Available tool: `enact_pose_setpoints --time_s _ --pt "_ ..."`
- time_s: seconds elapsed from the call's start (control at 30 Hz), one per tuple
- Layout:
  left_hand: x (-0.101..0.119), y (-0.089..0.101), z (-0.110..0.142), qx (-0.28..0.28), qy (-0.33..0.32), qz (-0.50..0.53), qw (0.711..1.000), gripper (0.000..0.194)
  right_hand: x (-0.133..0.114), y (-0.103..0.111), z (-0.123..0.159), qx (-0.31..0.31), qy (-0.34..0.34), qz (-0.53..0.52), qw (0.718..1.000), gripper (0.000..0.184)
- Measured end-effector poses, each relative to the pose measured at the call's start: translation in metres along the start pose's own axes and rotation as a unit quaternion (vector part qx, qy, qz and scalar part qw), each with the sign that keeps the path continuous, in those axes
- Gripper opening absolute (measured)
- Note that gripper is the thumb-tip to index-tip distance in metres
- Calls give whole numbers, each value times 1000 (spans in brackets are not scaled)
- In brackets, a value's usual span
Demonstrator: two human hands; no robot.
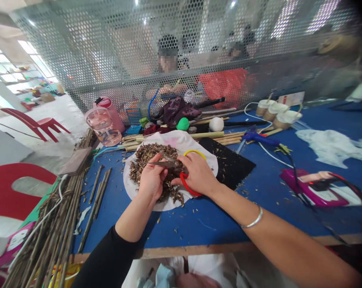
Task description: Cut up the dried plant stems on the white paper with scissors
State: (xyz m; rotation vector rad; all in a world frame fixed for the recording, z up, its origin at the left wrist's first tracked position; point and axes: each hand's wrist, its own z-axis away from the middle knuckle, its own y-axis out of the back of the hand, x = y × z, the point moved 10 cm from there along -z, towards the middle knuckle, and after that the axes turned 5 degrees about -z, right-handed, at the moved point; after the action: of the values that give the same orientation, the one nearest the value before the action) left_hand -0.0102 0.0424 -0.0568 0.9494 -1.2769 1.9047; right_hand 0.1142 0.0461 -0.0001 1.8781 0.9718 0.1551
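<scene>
Over a white cloth (pixel 133 188), my right hand (pixel 200 174) is closed on scissors (pixel 188 184) with one red and one yellow handle loop. Their blades point left, across the fingers of my left hand (pixel 151 180). Those fingers are curled in a pinch by the blades; what lies between them is too small to make out. Beneath both hands spreads a heap of brown dried plant bits (pixel 141 158), partly hidden by them.
Bundled thin sticks (pixel 57 224) line the left edge, with cut sticks (pixel 98 196) nearby. A glue gun (pixel 263 138) with cord lies right, beside a black sheet (pixel 231 160). Behind stand a clear plastic jug (pixel 104 128), a green ball (pixel 183 124) and a perforated metal screen (pixel 117 52).
</scene>
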Motion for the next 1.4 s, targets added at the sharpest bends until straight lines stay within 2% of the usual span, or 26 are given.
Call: enact_pose_setpoints --time_s 0.2,0.33,0.57,0.8,1.0,1.13,1.23,1.33,1.4 --pt "1 -4 1 -11 -17 -10 1000 32 3 2 0 -5 -4 -9 1000 76" --pt "3 -4 2 -7 -31 -9 999 33 2 2 -1 -9 2 -17 1000 77" --pt "7 -6 1 -34 -70 -37 996 38 1 1 -1 -33 -7 -21 999 72" --pt "16 -3 1 -20 -119 -64 991 33 3 -3 3 -42 -29 -87 995 63" --pt "20 0 1 -4 -132 -97 987 28 4 -9 3 -53 -38 -125 990 56" --pt "18 5 -3 4 -105 -157 982 30 10 -11 3 -73 -66 -130 987 51" --pt "26 8 -7 1 -104 -286 952 31 22 -9 3 -101 -94 -121 983 53" --pt "46 2 -8 -6 -168 -448 878 30 38 -4 4 -120 -113 -159 973 48" --pt "59 -11 -8 -22 -225 -518 825 26 52 3 4 -100 -139 -211 962 46"
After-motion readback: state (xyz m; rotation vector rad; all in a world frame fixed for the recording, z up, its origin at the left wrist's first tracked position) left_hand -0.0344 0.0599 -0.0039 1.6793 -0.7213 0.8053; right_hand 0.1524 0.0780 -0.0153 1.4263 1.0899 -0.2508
